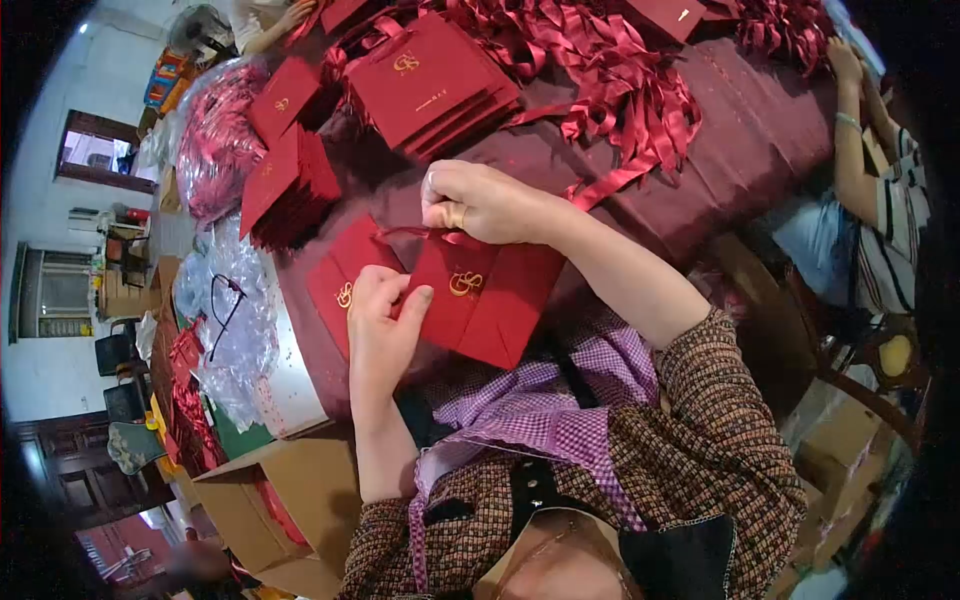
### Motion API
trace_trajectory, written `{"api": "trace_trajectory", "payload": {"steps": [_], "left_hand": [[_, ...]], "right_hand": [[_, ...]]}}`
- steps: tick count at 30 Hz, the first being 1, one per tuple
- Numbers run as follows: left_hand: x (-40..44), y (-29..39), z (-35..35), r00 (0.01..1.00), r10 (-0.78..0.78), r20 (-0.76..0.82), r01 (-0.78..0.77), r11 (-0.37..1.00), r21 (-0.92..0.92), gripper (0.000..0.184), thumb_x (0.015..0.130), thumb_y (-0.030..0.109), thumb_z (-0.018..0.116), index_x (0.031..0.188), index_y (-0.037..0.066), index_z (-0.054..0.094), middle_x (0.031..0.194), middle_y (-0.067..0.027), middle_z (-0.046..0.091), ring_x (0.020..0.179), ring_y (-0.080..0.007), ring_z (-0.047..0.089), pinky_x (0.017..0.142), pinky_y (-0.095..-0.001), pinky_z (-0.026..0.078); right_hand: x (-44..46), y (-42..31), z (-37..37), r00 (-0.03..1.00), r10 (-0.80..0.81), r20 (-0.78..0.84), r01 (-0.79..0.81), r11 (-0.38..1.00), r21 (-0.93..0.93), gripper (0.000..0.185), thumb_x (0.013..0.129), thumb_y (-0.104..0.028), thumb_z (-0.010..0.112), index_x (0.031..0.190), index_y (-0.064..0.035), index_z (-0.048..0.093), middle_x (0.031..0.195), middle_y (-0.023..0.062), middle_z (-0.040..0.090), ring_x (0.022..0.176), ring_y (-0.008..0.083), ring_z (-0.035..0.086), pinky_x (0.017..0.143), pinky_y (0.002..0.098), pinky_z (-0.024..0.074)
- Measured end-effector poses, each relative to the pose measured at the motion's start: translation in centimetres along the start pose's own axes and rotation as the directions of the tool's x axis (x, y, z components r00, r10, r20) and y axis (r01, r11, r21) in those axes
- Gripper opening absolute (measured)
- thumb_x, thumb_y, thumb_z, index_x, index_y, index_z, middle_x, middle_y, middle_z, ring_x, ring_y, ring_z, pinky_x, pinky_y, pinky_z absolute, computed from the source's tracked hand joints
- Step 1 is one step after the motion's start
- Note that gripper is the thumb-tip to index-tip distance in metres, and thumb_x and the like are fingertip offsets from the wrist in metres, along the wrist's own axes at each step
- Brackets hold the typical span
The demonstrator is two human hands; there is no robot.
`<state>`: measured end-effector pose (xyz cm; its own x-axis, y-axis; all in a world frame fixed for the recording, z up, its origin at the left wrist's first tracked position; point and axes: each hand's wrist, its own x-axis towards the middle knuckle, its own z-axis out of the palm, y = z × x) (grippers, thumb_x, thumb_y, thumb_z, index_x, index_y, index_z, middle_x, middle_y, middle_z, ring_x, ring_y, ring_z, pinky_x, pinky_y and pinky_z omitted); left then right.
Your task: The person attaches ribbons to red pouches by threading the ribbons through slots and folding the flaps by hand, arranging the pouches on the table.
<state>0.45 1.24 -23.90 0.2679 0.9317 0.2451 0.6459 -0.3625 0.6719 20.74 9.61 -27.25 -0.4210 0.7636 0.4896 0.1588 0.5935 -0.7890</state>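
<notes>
A red paper gift bag (487, 303) with a gold logo is in front of my body at the table's edge. My left hand (382, 322) is closed on the bag's left side, its thumb lying over the front. Above the bag's top edge, my right hand (490, 205) is closed in a pinch on a dark red ribbon (405, 232). Part of that ribbon is hidden behind the fingers. Another red bag (340, 265) with the same logo lies beneath, partly covered by my left hand.
Stacked red bags (430, 85) and a standing pile of bags (290, 190) lie farther back. Loose red ribbons (630, 100) spread across the cloth-covered table (740, 130). An open cardboard box (325, 490) stands at lower left. A co-worker's arm (853, 150) is at the right.
</notes>
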Motion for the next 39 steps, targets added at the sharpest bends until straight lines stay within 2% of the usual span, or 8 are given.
{"api": "trace_trajectory", "payload": {"steps": [7,16,19,25,29,31,35,39], "left_hand": [[1.1,-1.6,-2.3,0.989,0.000,-0.146,-0.019,0.991,-0.130,0.009,0.080,0.000,0.064,0.079,-0.005,0.057,0.079,-0.0067,0.056,0.071,-0.0131,0.050,0.064,-0.0250,0.041],[1.1,-3.1,-2.4,0.949,-0.109,-0.296,0.121,0.992,0.023,0.014,0.083,0.004,0.064,0.074,-0.004,0.055,0.074,-0.0086,0.054,0.068,-0.0171,0.052,0.063,-0.0293,0.042],[1.3,-4.1,-2.4,0.936,-0.113,-0.333,0.142,0.988,0.064,0.018,0.084,0.006,0.063,0.072,-0.003,0.054,0.071,-0.0110,0.055,0.064,-0.0204,0.054,0.061,-0.0321,0.043],[1.6,-5.3,-1.9,0.922,-0.181,-0.343,0.210,0.977,0.049,0.018,0.083,0.008,0.064,0.072,-0.003,0.056,0.071,-0.0123,0.056,0.064,-0.0212,0.055,0.060,-0.0322,0.043],[2.1,-5.3,-1.3,0.901,-0.336,-0.274,0.296,0.939,-0.175,0.017,0.085,0.010,0.063,0.076,-0.003,0.059,0.071,-0.0066,0.058,0.067,-0.0134,0.053,0.061,-0.0284,0.043],[2.1,-5.8,-1.1,0.881,-0.446,-0.157,0.321,0.809,-0.493,0.016,0.088,0.011,0.060,0.080,-0.004,0.062,0.074,-0.0003,0.058,0.073,-0.0072,0.049,0.066,-0.0241,0.042],[2.1,-5.8,-1.7,0.906,-0.415,-0.080,0.342,0.831,-0.438,0.015,0.084,0.006,0.060,0.091,-0.005,0.065,0.083,-0.0031,0.061,0.076,-0.0092,0.052,0.070,-0.0242,0.043],[2.0,-4.7,-2.3,0.938,-0.333,-0.099,0.297,0.916,-0.269,0.017,0.082,0.005,0.061,0.095,-0.005,0.066,0.085,-0.0053,0.061,0.075,-0.0105,0.053,0.069,-0.0251,0.043]], "right_hand": [[-0.1,-0.1,-0.7,0.987,0.155,0.040,-0.159,0.980,0.123,0.049,0.080,-0.024,0.072,0.118,0.0000,0.053,0.109,0.0195,0.061,0.101,0.0320,0.060,0.084,0.0359,0.0483],[-0.1,0.7,-1.7,0.973,0.116,-0.199,-0.149,0.976,-0.157,0.017,0.082,-0.011,0.067,0.096,-0.0007,0.065,0.080,0.0105,0.067,0.075,0.0196,0.065,0.068,0.0293,0.0505],[0.0,-1.5,-3.0,0.919,0.393,-0.023,-0.331,0.804,0.493,0.017,0.085,-0.012,0.066,0.098,-0.0010,0.066,0.077,0.0005,0.063,0.063,0.0099,0.058,0.057,0.0226,0.0464],[-0.5,-2.2,-5.0,0.987,0.119,0.109,-0.141,0.307,0.941,0.027,0.088,-0.011,0.060,0.111,0.0033,0.062,0.095,0.0118,0.066,0.080,0.0170,0.064,0.074,0.0296,0.0530],[-0.4,-2.3,-4.6,0.986,0.165,0.018,-0.070,0.314,0.947,0.024,0.087,-0.007,0.060,0.110,0.0020,0.061,0.105,0.0161,0.063,0.092,0.0225,0.064,0.075,0.0317,0.0536],[-0.3,-1.7,-4.2,0.984,0.167,-0.066,-0.040,0.560,0.827,0.021,0.087,-0.005,0.060,0.107,0.0010,0.063,0.104,0.0143,0.063,0.089,0.0202,0.064,0.074,0.0307,0.0527],[-0.1,-1.3,-3.2,0.985,0.004,-0.173,0.060,0.931,0.359,0.012,0.085,-0.004,0.062,0.096,-0.0016,0.066,0.103,0.0075,0.062,0.090,0.0139,0.058,0.077,0.0264,0.0479],[0.2,-1.8,-1.0,0.968,-0.219,-0.120,0.233,0.966,0.114,0.012,0.079,-0.007,0.066,0.090,-0.0028,0.065,0.097,0.0069,0.062,0.093,0.0180,0.058,0.081,0.0299,0.0455]]}}
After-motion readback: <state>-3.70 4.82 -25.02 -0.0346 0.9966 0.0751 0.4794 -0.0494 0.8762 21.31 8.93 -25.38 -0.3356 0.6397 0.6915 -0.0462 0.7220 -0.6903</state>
